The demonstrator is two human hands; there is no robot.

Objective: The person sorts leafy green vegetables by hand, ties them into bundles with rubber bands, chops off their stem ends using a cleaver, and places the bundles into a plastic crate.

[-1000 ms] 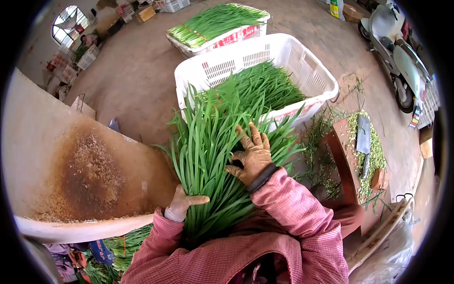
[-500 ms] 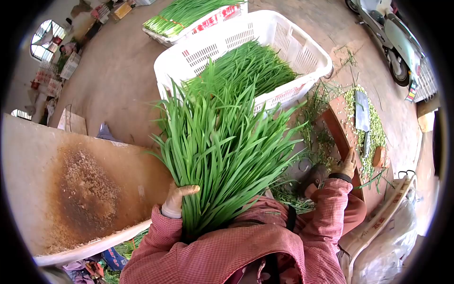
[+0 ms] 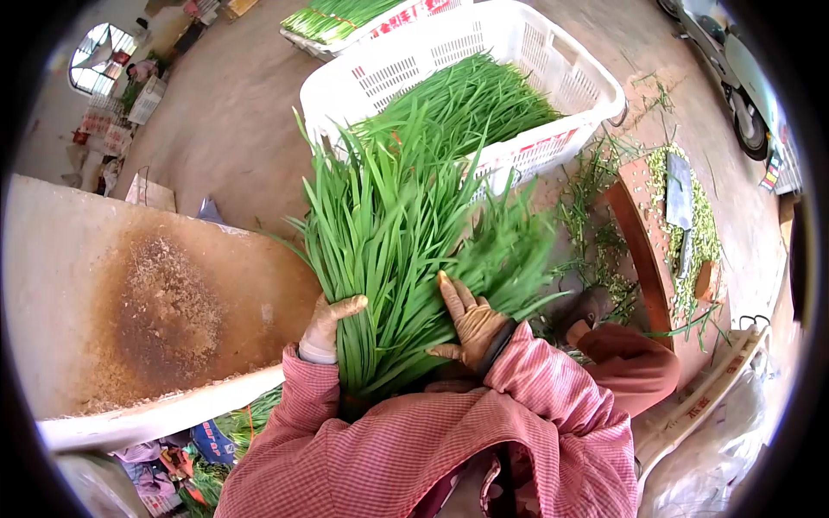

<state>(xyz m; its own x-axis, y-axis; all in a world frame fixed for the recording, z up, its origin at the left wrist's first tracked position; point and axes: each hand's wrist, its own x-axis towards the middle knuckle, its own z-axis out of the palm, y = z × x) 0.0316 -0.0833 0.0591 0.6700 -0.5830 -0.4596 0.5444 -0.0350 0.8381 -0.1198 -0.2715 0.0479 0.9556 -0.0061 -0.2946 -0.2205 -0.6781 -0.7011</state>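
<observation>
A thick bundle of long green garlic chives (image 3: 389,246) stands up against my lap, its leaves fanning out toward the top. On the left, my left hand (image 3: 325,326) is closed around the bundle's side, thumb across the leaves. My right hand (image 3: 471,326) lies against the bundle's right side with fingers stretched and apart, touching the leaves. Both hands appear to be in thin gloves. Some leaves beyond the right hand are blurred by motion. The bundle's lower ends are hidden by my sleeves and lap.
A white plastic crate (image 3: 516,164) ahead holds more chives (image 3: 471,104); another crate (image 3: 380,34) stands behind it. To the right, a cleaver (image 3: 680,194) lies on a wooden board (image 3: 637,186) among trimmings. A stained board (image 3: 259,298) fills the left. A scooter (image 3: 747,86) stands far right.
My right hand has moved left from beside the wooden board onto the bundle's right side. My left hand keeps its grip. The view has shifted slightly.
</observation>
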